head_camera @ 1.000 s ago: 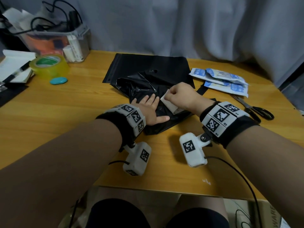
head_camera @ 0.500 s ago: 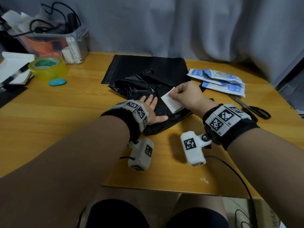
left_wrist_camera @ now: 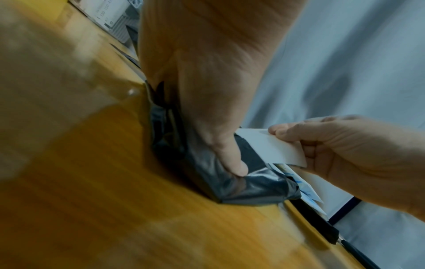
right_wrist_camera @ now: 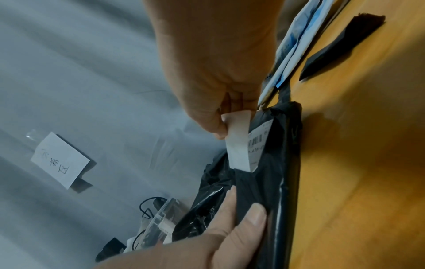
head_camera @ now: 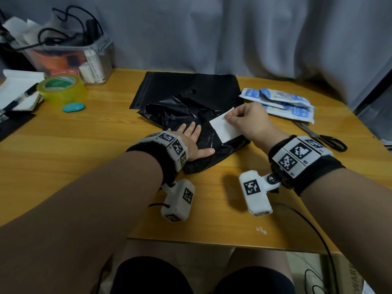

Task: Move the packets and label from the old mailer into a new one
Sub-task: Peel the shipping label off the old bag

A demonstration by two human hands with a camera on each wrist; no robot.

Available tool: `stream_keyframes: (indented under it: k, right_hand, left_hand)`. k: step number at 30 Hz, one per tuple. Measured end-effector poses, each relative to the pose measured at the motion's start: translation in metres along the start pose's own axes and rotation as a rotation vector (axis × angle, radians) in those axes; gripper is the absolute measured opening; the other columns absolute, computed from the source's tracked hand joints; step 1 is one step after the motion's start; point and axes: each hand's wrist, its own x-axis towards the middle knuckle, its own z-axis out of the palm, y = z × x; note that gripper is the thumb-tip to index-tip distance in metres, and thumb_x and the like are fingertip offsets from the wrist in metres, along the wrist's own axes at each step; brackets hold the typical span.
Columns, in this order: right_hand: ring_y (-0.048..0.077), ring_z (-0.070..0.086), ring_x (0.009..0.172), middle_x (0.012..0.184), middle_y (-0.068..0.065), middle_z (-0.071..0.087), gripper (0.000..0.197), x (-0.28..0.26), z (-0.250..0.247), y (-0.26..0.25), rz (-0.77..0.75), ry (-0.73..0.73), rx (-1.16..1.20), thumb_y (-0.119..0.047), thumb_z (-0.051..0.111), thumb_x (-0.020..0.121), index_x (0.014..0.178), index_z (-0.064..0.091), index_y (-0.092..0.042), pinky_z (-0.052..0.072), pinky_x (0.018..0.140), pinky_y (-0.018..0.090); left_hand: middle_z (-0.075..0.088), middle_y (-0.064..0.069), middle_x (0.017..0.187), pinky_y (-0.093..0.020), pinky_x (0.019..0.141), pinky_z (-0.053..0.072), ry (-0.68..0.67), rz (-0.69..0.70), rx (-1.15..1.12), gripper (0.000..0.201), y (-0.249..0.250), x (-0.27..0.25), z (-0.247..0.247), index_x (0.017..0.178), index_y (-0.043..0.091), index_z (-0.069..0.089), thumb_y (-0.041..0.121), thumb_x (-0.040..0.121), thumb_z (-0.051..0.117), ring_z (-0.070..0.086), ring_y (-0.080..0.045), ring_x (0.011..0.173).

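Observation:
A crumpled black old mailer [head_camera: 180, 115] lies mid-table, partly over a flat new black mailer [head_camera: 191, 85] behind it. My left hand [head_camera: 191, 139] lies flat on the old mailer, fingers straight, thumb pressing the plastic [left_wrist_camera: 232, 160]. My right hand [head_camera: 244, 122] pinches a corner of the white label [head_camera: 223, 129], whose free part is lifted off the mailer while its lower edge still sticks [right_wrist_camera: 239, 145]. Barcode print shows on the label in the right wrist view. Blue-and-white packets [head_camera: 280, 102] lie piled at the right.
Scissors [head_camera: 318, 137] lie right of my right wrist. At the left stand a yellow tape roll [head_camera: 61, 87], a teal oval object [head_camera: 74, 107], a notebook with a pen [head_camera: 17, 92] and a clear bin of cables [head_camera: 70, 54]. A grey curtain hangs behind.
My right hand has pulled the label corner up and to the right, peeling more of it off the old mailer. The left hand stays pressed flat on the mailer.

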Motion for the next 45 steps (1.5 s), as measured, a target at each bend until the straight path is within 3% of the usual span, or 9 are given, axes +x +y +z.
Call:
stream_keyframes:
  k: [9, 14, 18, 24, 31, 35, 38, 41, 45]
  right_hand:
    - [0.013, 0.054, 0.088, 0.097, -0.002, 0.057, 0.023, 0.002, -0.002, -0.009, -0.046, -0.177, -0.079, -0.031, 0.063, 0.088, 0.103, 0.063, -0.013, 0.043, 0.062, 0.018]
    - [0.016, 0.062, 0.074, 0.113, 0.007, 0.048, 0.045, -0.005, 0.003, -0.017, -0.105, -0.391, -0.177, -0.005, 0.066, 0.084, 0.123, 0.048, -0.02, 0.057, 0.061, 0.025]
    - [0.023, 0.066, 0.076, 0.111, 0.013, 0.053, 0.045, -0.005, 0.007, -0.021, -0.115, -0.351, -0.069, -0.001, 0.06, 0.087, 0.125, 0.045, -0.019, 0.059, 0.061, 0.029]
    - [0.019, 0.059, 0.083, 0.117, 0.012, 0.054, 0.047, 0.001, 0.021, -0.021, -0.06, -0.237, -0.078, -0.01, 0.064, 0.086, 0.126, 0.043, -0.019, 0.055, 0.065, 0.027]
    - [0.013, 0.058, 0.086, 0.115, 0.005, 0.05, 0.043, 0.006, 0.026, -0.021, -0.058, -0.279, -0.1, -0.026, 0.062, 0.089, 0.128, 0.047, -0.015, 0.05, 0.063, 0.019]
    - [0.021, 0.058, 0.105, 0.121, 0.005, 0.055, 0.029, 0.013, 0.021, -0.016, -0.126, -0.19, -0.163, -0.019, 0.063, 0.088, 0.117, 0.056, -0.016, 0.054, 0.081, 0.032]
    - [0.021, 0.06, 0.103, 0.119, 0.005, 0.057, 0.03, 0.016, 0.013, -0.013, -0.137, -0.21, -0.148, -0.01, 0.063, 0.087, 0.116, 0.057, -0.016, 0.053, 0.071, 0.025]
    - [0.025, 0.066, 0.09, 0.105, 0.009, 0.063, 0.041, 0.013, 0.005, -0.014, -0.176, -0.281, -0.051, -0.006, 0.065, 0.085, 0.121, 0.051, -0.02, 0.059, 0.071, 0.034]
    - [0.018, 0.065, 0.07, 0.09, 0.011, 0.062, 0.054, 0.015, -0.002, -0.013, -0.118, -0.272, 0.014, -0.006, 0.067, 0.084, 0.13, 0.044, -0.023, 0.052, 0.048, 0.017]
  left_hand:
    - [-0.019, 0.008, 0.157, -0.052, 0.115, -0.006, -0.001, 0.01, 0.067, 0.092, -0.002, -0.003, -0.004, 0.148, 0.026, -0.016, 0.079, 0.08, 0.018, -0.012, -0.018, 0.146]
    - [-0.014, 0.007, 0.158, -0.056, 0.112, -0.011, 0.029, -0.024, 0.164, 0.094, -0.005, -0.004, -0.013, 0.149, 0.026, -0.013, 0.081, 0.078, 0.019, -0.012, -0.021, 0.146]
    - [-0.013, 0.003, 0.159, -0.058, 0.112, -0.007, 0.109, -0.077, 0.216, 0.099, -0.017, -0.005, -0.027, 0.149, 0.023, -0.011, 0.08, 0.078, 0.027, -0.011, -0.023, 0.146]
    - [-0.005, -0.003, 0.16, -0.048, 0.118, 0.004, 0.207, 0.078, -0.098, 0.068, -0.012, -0.008, -0.034, 0.151, 0.014, 0.002, 0.043, 0.098, 0.033, -0.003, -0.022, 0.147]
    - [-0.006, -0.002, 0.159, -0.049, 0.118, 0.008, 0.042, 0.134, -0.148, 0.066, -0.006, 0.002, -0.017, 0.15, 0.024, -0.003, 0.054, 0.096, 0.02, -0.002, -0.024, 0.147]
    - [-0.017, 0.003, 0.158, -0.05, 0.118, 0.003, -0.036, 0.087, -0.064, 0.066, -0.005, 0.001, -0.018, 0.148, 0.032, -0.013, 0.058, 0.095, 0.018, -0.011, -0.025, 0.146]
    - [-0.023, 0.006, 0.156, -0.052, 0.117, 0.001, -0.063, 0.06, -0.03, 0.068, -0.005, 0.0, -0.018, 0.146, 0.036, -0.018, 0.062, 0.093, 0.018, -0.015, -0.025, 0.145]
    - [-0.027, 0.008, 0.154, -0.052, 0.117, -0.001, -0.072, 0.039, -0.017, 0.068, -0.005, 0.0, -0.016, 0.144, 0.038, -0.02, 0.064, 0.092, 0.016, -0.018, -0.023, 0.145]
    - [-0.027, 0.008, 0.154, -0.053, 0.117, 0.001, -0.078, 0.02, 0.007, 0.068, -0.004, 0.001, -0.017, 0.144, 0.038, -0.02, 0.065, 0.092, 0.016, -0.017, -0.024, 0.145]
